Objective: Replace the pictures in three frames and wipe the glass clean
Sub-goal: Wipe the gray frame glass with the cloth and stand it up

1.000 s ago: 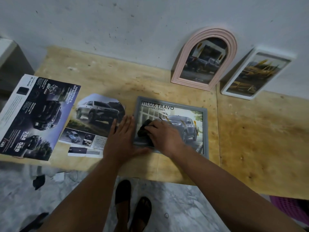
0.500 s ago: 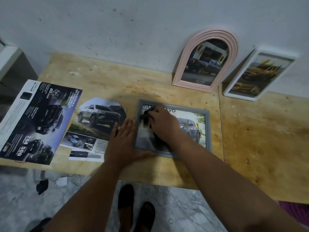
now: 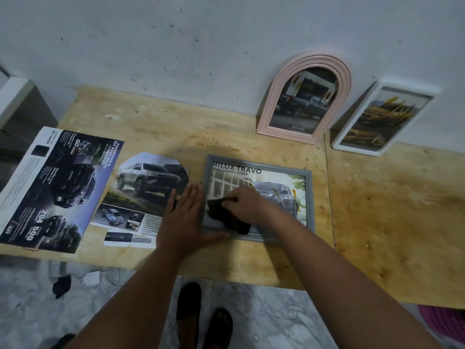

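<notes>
On a wooden counter (image 3: pixel 251 260), a grey frame (image 3: pixel 309 197) lies flat; at its left edge the left hand (image 3: pixel 185 220) presses with fingers together, while on its glass the right hand (image 3: pixel 247 205) pinches a dark cloth (image 3: pixel 226 217).

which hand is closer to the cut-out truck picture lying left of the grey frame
Left. The left hand lies flat with its fingers over the cut-out truck picture's right edge; the right hand is farther right, on the grey frame.

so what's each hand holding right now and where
The right hand grips a bunched dark cloth by its top. The left hand holds nothing, pressing flat on the grey frame's left edge.
</notes>
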Available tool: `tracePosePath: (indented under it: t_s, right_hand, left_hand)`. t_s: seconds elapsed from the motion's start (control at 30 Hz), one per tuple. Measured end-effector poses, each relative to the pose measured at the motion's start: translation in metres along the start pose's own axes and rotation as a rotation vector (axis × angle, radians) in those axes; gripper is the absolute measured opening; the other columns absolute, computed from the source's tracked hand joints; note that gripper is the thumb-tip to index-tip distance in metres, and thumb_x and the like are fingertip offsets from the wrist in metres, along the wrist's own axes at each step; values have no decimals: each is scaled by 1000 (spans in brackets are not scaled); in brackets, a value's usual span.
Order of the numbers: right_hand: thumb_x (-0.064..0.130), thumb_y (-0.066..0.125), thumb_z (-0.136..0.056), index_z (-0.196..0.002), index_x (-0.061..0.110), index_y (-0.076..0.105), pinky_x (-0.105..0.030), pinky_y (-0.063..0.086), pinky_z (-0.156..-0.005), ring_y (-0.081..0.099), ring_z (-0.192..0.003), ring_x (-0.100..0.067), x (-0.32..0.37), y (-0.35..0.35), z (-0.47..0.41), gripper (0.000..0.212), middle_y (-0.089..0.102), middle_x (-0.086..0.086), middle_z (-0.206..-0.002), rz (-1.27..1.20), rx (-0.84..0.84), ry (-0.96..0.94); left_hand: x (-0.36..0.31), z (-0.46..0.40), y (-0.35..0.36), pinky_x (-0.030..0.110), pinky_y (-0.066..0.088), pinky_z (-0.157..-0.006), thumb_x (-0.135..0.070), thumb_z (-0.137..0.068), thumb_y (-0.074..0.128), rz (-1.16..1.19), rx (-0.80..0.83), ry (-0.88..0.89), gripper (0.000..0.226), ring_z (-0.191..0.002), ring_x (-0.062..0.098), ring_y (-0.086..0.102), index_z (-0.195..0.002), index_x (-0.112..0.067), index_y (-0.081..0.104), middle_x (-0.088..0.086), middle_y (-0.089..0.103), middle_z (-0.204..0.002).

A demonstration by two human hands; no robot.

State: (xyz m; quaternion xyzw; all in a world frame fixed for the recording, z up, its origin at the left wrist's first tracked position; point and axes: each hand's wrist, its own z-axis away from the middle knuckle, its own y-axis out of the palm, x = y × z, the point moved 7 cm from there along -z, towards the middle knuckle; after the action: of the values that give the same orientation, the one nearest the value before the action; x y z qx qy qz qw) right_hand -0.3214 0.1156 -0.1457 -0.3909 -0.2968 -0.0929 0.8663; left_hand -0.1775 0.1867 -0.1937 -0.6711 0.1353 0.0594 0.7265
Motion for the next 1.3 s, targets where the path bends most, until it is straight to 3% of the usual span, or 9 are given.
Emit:
tracePosePath:
  t_s: [0.07, 0.17, 0.3, 0.43, 0.73, 0.9, 1.07, 1.17, 1.3]
  right_hand:
    - [21, 59, -99, -89, -1, 71, -28, 42, -67, 59, -77, -20, -1, -27, -9, 27, 68, -18, -86, -111, -99, 24]
    - [28, 53, -102, -110, 10, 73, -36, 49, -76, 61, -89, -24, -2, -56, -16, 28, 67, -12, -104, 15, -443, -13]
    - [29, 51, -100, -137, 19, 60, -44, 55, -84, 56, -114, -31, -1, -11, -22, 40, 51, -9, -135, 395, -386, -84]
    - [24, 57, -95, -121, 17, 67, -39, 54, -66, 64, -95, -30, 1, 8, -9, 29, 55, -7, -121, 455, -484, -132]
    - [22, 69, -91, -106, 20, 76, -27, 48, -53, 66, -77, -24, 6, 23, 22, 17, 62, 0, -103, 461, -433, -246]
    - [26, 45, -104, -128, 20, 67, -42, 54, -80, 64, -97, -27, 5, 30, 27, 33, 55, -5, -119, 297, -188, -143]
    - [20, 54, -102, -119, 10, 73, -25, 49, -74, 66, -93, -20, -2, 3, 24, 27, 70, -9, -106, 12, 105, -8]
    - [16, 58, -101, -115, 8, 75, -25, 53, -65, 66, -76, -16, -17, -42, 20, 23, 73, -11, -96, -222, -89, 49]
    - [22, 54, -100, -128, 21, 69, -40, 54, -78, 63, -95, -27, -39, -66, 4, 32, 64, -7, -114, 112, -412, 3]
  left_hand:
    - [0, 0, 0, 54, 8, -127, -103, -69, 36, -10, 18, -3, 136, -159, 20, 7, -162, -6, 16, 8, 19, -170]
    - [0, 0, -1, 54, 8, -127, -103, -69, 35, -9, 27, -12, 137, -159, 19, 5, -163, -7, 12, 7, 14, -170]
    - [-1, 1, -1, 55, 9, -127, -103, -70, 32, -18, 22, 1, 135, -159, 21, 9, -163, -6, 13, 8, 17, -170]
    - [-1, 1, -1, 54, 9, -127, -102, -72, 33, -13, 12, 4, 133, -159, 20, 9, -162, -6, 14, 9, 18, -170]
    - [-1, 1, 0, 54, 9, -127, -102, -71, 33, -9, 15, -2, 134, -158, 20, 9, -162, -5, 17, 8, 20, -169]
    - [0, 1, 0, 53, 7, -127, -101, -73, 30, -6, 21, 7, 132, -159, 20, 7, -162, -5, 15, 8, 18, -170]
    - [-1, 0, -1, 53, 8, -127, -103, -70, 33, -9, 21, 4, 136, -159, 20, 6, -162, -6, 14, 8, 18, -170]
    - [-3, 1, -5, 55, 14, -126, -102, -70, 35, 6, -13, 4, 133, -158, 21, 14, -161, -6, 21, 10, 25, -168]
    - [-6, 2, -6, 58, 13, -125, -100, -74, 37, -9, -19, 38, 121, -158, 26, 14, -163, -19, 21, 11, 24, -168]
